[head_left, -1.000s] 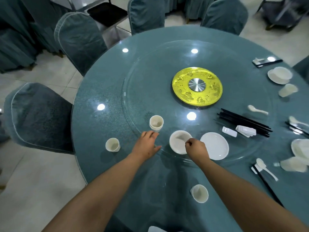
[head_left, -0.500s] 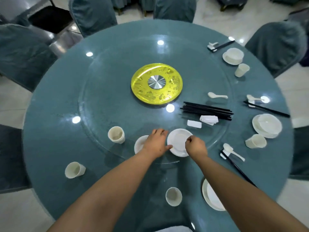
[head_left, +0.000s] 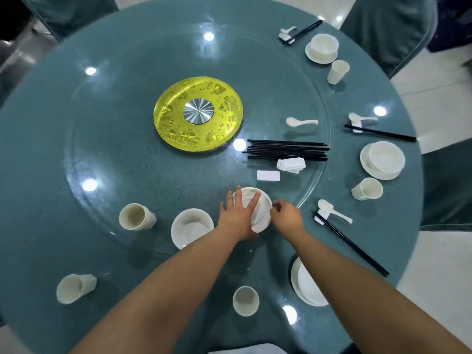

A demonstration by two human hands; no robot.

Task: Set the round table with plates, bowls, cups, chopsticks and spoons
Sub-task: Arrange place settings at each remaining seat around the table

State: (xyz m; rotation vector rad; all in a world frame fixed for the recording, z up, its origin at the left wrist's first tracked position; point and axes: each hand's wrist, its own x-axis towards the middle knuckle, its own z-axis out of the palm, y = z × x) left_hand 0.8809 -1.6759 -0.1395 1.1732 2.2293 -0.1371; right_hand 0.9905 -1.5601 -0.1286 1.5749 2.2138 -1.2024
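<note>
A white plate (head_left: 260, 213) on the tabletop (head_left: 51, 159) is pressed by the flat-fingered left hand (head_left: 236, 217) — its rim is pinched by the right hand (head_left: 286, 217).

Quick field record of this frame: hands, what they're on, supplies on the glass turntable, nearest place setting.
left hand: flat, fingers straight, on the white round plate
right hand: pinching that plate's right rim
plate location: near edge of the clear glass turntable
turntable supplies: bundle of black chopsticks, white rectangular rests, white ceramic spoon, white bowl, stacked cream cups
nearest setting: cream cup, white plate with bowl
</note>
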